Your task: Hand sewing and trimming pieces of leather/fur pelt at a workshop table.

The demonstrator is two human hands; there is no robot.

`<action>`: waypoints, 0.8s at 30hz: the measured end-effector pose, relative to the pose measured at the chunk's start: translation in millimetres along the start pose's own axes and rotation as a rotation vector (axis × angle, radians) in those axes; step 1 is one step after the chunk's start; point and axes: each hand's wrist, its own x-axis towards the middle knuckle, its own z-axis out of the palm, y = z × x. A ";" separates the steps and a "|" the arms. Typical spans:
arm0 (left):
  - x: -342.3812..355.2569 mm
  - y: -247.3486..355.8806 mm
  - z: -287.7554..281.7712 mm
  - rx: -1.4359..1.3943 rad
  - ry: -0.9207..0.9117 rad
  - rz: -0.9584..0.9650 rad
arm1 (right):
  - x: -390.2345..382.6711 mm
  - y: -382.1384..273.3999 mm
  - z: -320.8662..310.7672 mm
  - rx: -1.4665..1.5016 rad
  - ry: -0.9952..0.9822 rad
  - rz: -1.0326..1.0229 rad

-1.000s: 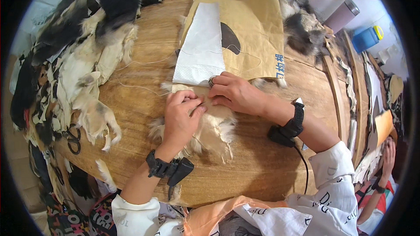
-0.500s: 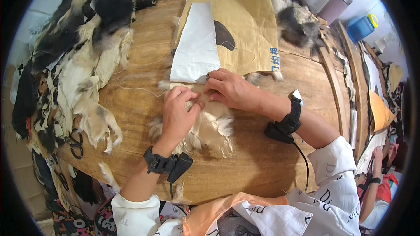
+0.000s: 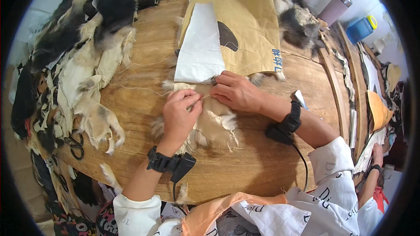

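A pale piece of fur [image 3: 216,126] lies on the wooden table beneath both hands, its lower end ragged. My left hand [image 3: 179,116] is closed, with thumb and forefinger pinching a pale thread at the left side of the fur. Whether a needle is there too is too small to tell. My right hand [image 3: 237,92], a ring on one finger, is curled onto the fur's upper right, its fingertips gripping it. Just above the hands, a white paper strip [image 3: 199,46] rests on a brown paper sheet [image 3: 258,30] with a dark curved shape. Loose thread [image 3: 142,89] trails leftward over the table.
Black, white and tan fur pieces [image 3: 87,57] are heaped at the left, with black-handled scissors [image 3: 76,145] by them. More fur [image 3: 302,26], a pink tumbler [image 3: 336,8] and a blue bottle [image 3: 361,28] stand far right. Another person's arm [image 3: 372,179] shows at the right edge.
My hands have drawn slightly apart, and a short stretch of thread now shows between them. The papers and the fur have shifted slightly right.
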 end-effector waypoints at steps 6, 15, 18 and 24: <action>2.0 1.8 -2.7 0.059 -0.022 -0.031 | 16.3 -4.9 -23.0 0.374 0.076 0.459; 0.4 -0.3 -3.3 -0.011 -0.023 -0.044 | 11.7 8.9 -2.4 0.335 -0.004 0.320; -0.3 -0.3 -3.0 -0.006 -0.023 -0.036 | 12.4 10.1 -3.4 0.341 -0.022 0.314; 0.7 1.8 -3.1 0.038 -0.041 -0.006 | 20.8 6.0 -4.2 0.142 -0.105 0.225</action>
